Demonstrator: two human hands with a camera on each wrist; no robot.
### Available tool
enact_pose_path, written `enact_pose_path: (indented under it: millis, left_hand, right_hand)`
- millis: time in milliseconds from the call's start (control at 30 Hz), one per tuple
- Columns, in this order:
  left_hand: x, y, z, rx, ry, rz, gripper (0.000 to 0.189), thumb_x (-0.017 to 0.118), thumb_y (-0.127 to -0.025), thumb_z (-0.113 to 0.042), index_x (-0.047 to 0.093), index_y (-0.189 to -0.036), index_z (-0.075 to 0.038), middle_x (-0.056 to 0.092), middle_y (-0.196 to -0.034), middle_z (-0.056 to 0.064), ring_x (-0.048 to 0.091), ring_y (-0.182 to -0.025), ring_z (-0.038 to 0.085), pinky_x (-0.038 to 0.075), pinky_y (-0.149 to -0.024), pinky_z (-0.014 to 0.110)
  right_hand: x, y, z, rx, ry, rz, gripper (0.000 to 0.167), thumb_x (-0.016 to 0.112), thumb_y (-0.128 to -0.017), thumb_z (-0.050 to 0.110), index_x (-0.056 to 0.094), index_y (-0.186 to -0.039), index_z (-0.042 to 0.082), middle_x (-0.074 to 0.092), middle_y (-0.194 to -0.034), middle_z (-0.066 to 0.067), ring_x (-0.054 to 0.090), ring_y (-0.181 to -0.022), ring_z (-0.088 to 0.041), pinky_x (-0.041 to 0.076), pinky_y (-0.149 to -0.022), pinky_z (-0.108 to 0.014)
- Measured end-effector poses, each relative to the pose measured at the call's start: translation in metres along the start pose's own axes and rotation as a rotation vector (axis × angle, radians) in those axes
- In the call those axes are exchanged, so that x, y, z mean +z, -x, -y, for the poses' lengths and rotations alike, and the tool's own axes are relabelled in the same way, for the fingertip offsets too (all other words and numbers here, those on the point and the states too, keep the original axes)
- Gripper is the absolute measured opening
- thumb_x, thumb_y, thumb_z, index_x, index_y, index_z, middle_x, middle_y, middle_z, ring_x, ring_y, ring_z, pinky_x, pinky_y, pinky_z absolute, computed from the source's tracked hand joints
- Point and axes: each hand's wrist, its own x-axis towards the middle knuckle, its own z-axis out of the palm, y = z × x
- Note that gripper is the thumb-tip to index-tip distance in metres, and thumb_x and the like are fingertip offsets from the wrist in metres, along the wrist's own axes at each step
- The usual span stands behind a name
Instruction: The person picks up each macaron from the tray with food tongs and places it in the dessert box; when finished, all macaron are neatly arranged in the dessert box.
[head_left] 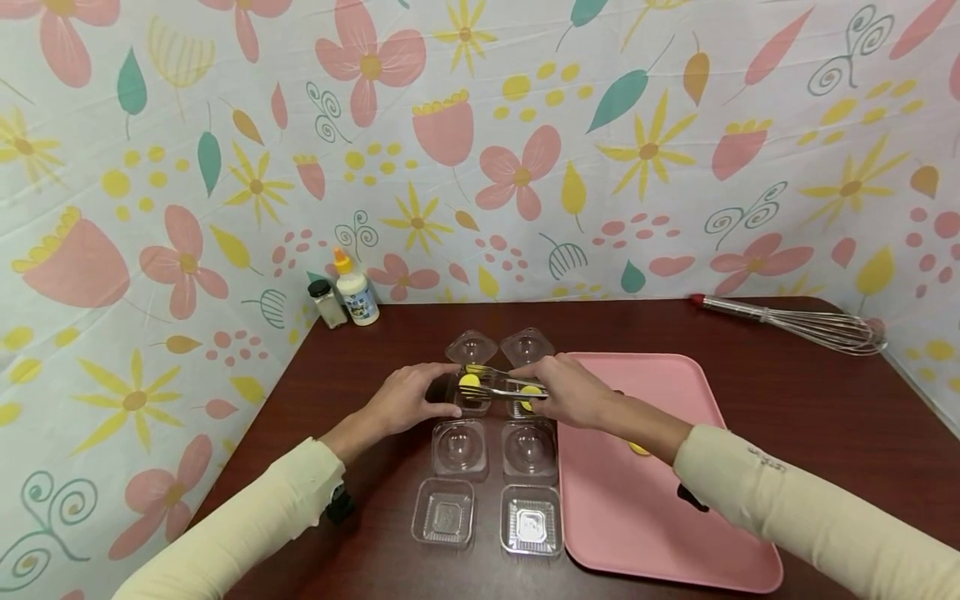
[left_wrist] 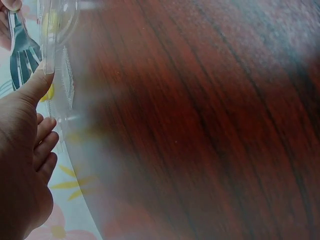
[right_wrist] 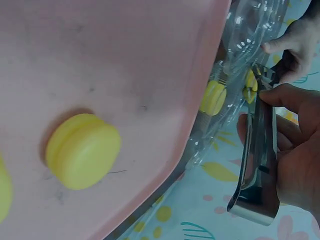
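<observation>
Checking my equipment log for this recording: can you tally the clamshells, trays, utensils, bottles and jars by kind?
Clear plastic clamshells: 4
Pink tray: 1
Metal tongs: 1
Balloon whisk: 1
Orange-capped bottle: 1
Black-capped jar: 1
Total: 9

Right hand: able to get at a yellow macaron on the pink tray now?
Probably yes: nothing covers one macaron in the right wrist view, though the right hand grips tongs at the clear containers.

Both arms [head_left: 262, 500] reach forward, hands [head_left: 408, 396] near each other.

Yellow macarons [right_wrist: 85, 152], silvery tongs [right_wrist: 268, 160], pink tray [head_left: 660, 517], reddish-brown table [head_left: 810, 417], white cloth [head_left: 480, 237] with pink-yellow-teal florals
</observation>
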Motion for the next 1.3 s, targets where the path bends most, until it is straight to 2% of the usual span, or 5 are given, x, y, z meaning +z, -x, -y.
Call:
enact_pose_path:
  millis: [200,467,767,1000,1300]
  left_hand:
    - [0.000,0.000,0.001,-0.008,-0.008,-0.002,0.074,0.089,-0.086,-0.048,0.064,-0.147,-0.013,0.068,-0.142,0.007,0.064,-0.131,0.025,0.052,-0.106,0.050]
    - [0.001,-0.001,0.001,-0.002,-0.003,-0.003,0.073,0.089,-0.086,-0.047,0.065,-0.146,-0.012,0.068,-0.142,0.007,0.064,-0.131,0.025,0.052,-0.106,0.050]
    - [0.000,-0.001,-0.001,-0.003,-0.003,0.007,0.073,0.088,-0.087,-0.047,0.064,-0.146,-0.012,0.068,-0.143,0.007,0.063,-0.132,0.026,0.052,-0.107,0.051]
    - [0.000,-0.001,-0.001,-0.005,-0.023,0.015,0.074,0.087,-0.087,-0.048,0.063,-0.148,-0.013,0.067,-0.142,0.008,0.063,-0.132,0.026,0.051,-0.107,0.050]
    - [0.000,-0.001,0.000,0.036,-0.055,0.008,0.077,0.087,-0.086,-0.050,0.062,-0.148,-0.012,0.066,-0.144,0.008,0.061,-0.133,0.027,0.052,-0.107,0.050]
  right_hand:
    - [-0.001,-0.005,0.009,0.024,0.007,0.009,0.053,0.071,-0.081,-0.009,0.071,-0.134,-0.004,0.053,-0.059,0.004,0.024,-0.044,-0.003,0.027,-0.044,-0.020]
    - [0.001,-0.010,0.017,0.077,0.037,0.023,0.057,0.073,-0.077,-0.009,0.072,-0.134,-0.001,0.075,-0.114,-0.025,0.021,-0.045,-0.005,0.025,-0.044,-0.021]
    - [-0.003,-0.008,0.017,0.080,0.043,0.020,0.058,0.075,-0.078,-0.007,0.071,-0.135,-0.001,0.077,-0.101,-0.024,0.021,-0.044,-0.004,0.025,-0.043,-0.020]
    - [-0.016,0.000,0.013,0.103,0.017,0.030,0.062,0.073,-0.080,-0.004,0.067,-0.141,-0.001,0.044,-0.050,0.005,0.025,-0.043,-0.004,0.028,-0.045,-0.021]
    - [-0.037,0.019,0.001,0.122,0.014,-0.003,0.066,0.077,-0.080,0.001,0.064,-0.144,0.000,0.072,-0.077,-0.004,0.023,-0.044,-0.005,0.034,-0.052,-0.024]
